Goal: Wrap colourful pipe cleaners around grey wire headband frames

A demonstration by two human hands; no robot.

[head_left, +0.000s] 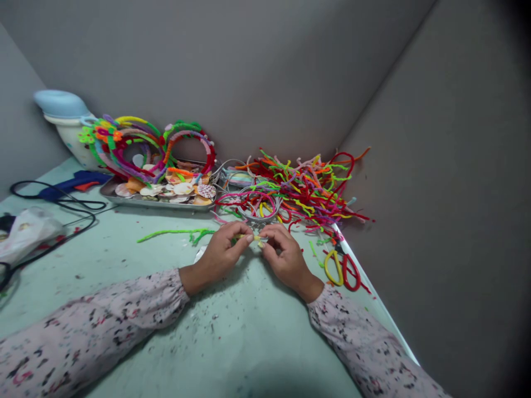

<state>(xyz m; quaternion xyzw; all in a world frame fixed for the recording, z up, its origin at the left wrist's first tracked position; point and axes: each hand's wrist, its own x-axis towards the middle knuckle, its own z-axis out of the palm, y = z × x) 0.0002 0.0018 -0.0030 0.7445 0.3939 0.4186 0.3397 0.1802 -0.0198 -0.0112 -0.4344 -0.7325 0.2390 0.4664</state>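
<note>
Between my two hands is a short yellow pipe cleaner (258, 239), pinched at both sides over the table. My left hand (222, 249) closes thumb and fingers on its left part. On the other end, the fingertips of my right hand (286, 257) are pressed together. Much of the pipe cleaner is hidden by the fingers. A green pipe cleaner (174, 231) lies on the table to the left of my left hand. Just beyond the hands rest thin metal hoops (259, 218), next to a tangled heap of coloured pipe cleaners (307, 188).
Scissors (334, 268) with yellow and red handles lie right of my right hand, near the table edge. A metal tray (166, 206) holds shells and wrapped headbands (191, 132). Further left are a blue glue gun (70, 185), a black cord (89, 221), a plastic bag (31, 232) and a blue-lidded container (68, 127).
</note>
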